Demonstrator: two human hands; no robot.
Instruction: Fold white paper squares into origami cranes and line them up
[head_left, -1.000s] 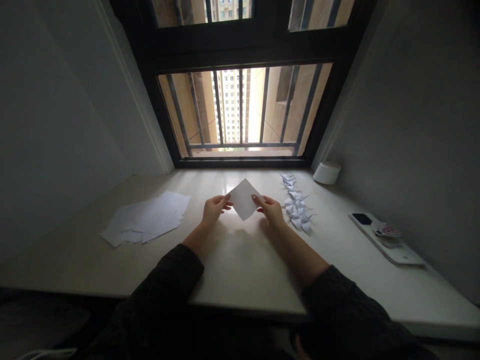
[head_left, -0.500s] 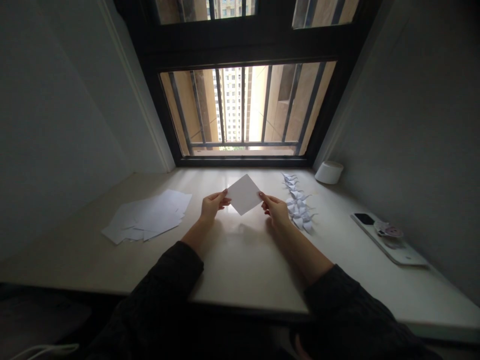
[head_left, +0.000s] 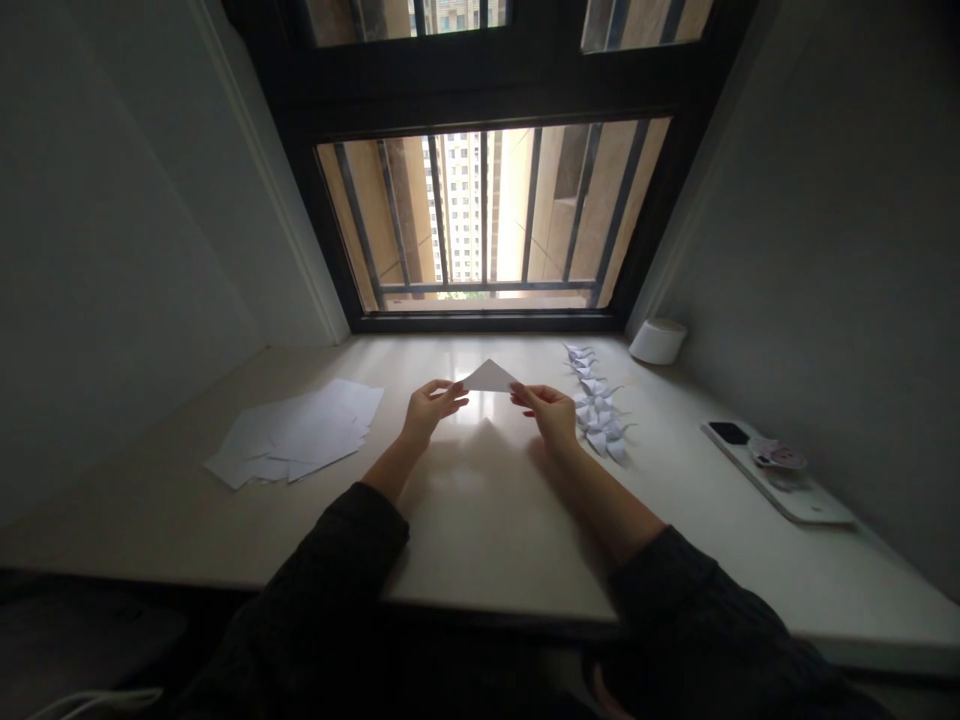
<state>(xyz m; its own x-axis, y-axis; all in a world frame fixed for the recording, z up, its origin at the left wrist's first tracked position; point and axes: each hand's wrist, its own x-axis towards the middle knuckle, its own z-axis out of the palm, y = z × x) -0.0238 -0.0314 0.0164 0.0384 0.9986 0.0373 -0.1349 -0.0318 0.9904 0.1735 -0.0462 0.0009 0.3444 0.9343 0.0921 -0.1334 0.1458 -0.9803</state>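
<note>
A small white sheet of paper [head_left: 489,378], now showing as a triangle with its point upward, is held above the sill between my two hands. My left hand [head_left: 431,408] pinches its left corner between thumb and fingers. At the opposite corner, my right hand [head_left: 549,410] has the same kind of pinch. To the right of my right hand lies a row of folded paper cranes [head_left: 596,408], several of them, close together. Off to the left is a loose pile of white paper sheets [head_left: 315,430].
The pale windowsill [head_left: 480,540] runs below a dark-framed window [head_left: 480,322] with bars outside. A white cup-like object [head_left: 658,342] stands by the right wall. Nearer me lies a white phone [head_left: 810,505] with a round grip on its back.
The sheet looked like a full diamond before; now only a triangle shows, its lower half folded up or hidden. Both hands have stayed in nearly the same place at its corners.
</note>
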